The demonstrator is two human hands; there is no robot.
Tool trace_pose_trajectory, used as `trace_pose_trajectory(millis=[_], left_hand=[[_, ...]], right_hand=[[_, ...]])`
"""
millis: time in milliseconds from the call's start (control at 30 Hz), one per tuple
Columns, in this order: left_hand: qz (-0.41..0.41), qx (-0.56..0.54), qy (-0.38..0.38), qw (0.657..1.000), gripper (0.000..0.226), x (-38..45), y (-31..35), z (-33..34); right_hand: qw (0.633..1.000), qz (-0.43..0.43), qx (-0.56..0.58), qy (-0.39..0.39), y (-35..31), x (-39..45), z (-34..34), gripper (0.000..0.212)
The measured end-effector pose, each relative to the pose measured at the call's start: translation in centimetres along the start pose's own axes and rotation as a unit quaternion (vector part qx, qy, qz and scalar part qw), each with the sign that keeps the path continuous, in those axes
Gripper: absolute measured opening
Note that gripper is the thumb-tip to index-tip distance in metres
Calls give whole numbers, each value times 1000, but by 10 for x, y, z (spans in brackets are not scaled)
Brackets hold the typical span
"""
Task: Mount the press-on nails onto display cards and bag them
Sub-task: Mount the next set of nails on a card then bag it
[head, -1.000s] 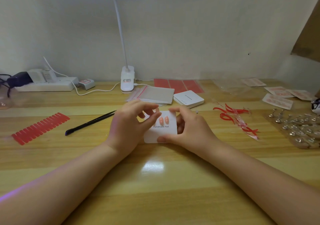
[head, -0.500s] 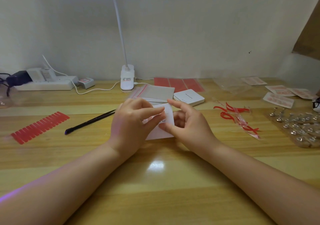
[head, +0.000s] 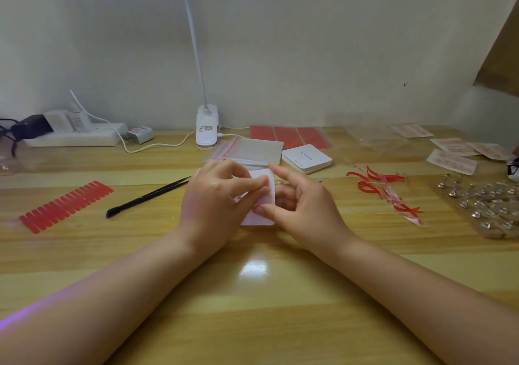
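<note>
- left hand curls its fingers and thumb over the left side of a white display card, grasping it.
- right hand pinches the card's right edge, thumb low, forefinger reaching to the top corner.
- the card is held tilted just above the middle of the wooden table; the nails on it are hidden by the fingers.
- just behind the hands lie a stack of clear zip bags and, to their right, a stack of white cards.
- a black tool lies slanted left of the left hand; further left, near the left edge, a strip of red nail stickers.
- right of the hands, curled red strips; by the right edge, a sheet of small metal stands.
- at the back edge: a white clip lamp, red sheets, a power strip; bagged cards toward the back right corner.
</note>
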State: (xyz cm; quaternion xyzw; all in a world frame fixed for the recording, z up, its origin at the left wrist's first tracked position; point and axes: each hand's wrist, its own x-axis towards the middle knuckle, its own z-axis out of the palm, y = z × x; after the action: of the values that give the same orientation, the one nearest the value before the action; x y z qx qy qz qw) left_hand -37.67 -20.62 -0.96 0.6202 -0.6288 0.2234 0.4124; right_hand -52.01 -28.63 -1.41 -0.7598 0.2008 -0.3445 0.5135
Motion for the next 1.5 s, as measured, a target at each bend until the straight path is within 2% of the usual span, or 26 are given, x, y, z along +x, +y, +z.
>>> trace_pose_trajectory(millis=[133, 200, 367, 433, 533, 633, 767, 833, 1100, 1300, 1500], left_hand=[[44, 42, -17, 998, 22, 1, -1, -2], [41, 56, -32, 997, 24, 2, -3, -4], [0, -19, -9, 1000, 37, -1, 1, 0], [-38, -44, 5, 998, 43, 0, 0, 1], [-160, -110, -12, 981, 48, 0, -4, 1], [-240, -205, -18, 949, 36, 0, -7, 2], [-241, -216, -4, 946, 23, -1, -7, 2], [-243, -236, -4, 941, 20, 0, -5, 1], [-224, -257, -12, 940, 14, -1, 3, -2], [-267, -326, -8, 907, 22, 1, 0, -2], [-279, -315, 2, 907, 19, 2, -1, -1]], right_hand=[[999, 12, 44, -2, -1, 0, 0, 81], [998, 20, 66, -3, -1, 0, -2, 79], [993, 31, 108, 25, -3, 5, -6, 61], [990, 43, 132, 38, -2, 6, -7, 54], [980, 58, 186, 34, 0, 7, -9, 44], [973, 72, 216, 26, 1, 9, -11, 42], [961, 103, 257, 7, 2, 13, -13, 24], [960, 109, 256, 1, 5, 14, -13, 22], [972, 116, 196, 60, 9, 14, -11, 13], [977, 124, 157, 79, 4, 13, -11, 16], [973, 128, 184, 59, 0, 12, -12, 23]])
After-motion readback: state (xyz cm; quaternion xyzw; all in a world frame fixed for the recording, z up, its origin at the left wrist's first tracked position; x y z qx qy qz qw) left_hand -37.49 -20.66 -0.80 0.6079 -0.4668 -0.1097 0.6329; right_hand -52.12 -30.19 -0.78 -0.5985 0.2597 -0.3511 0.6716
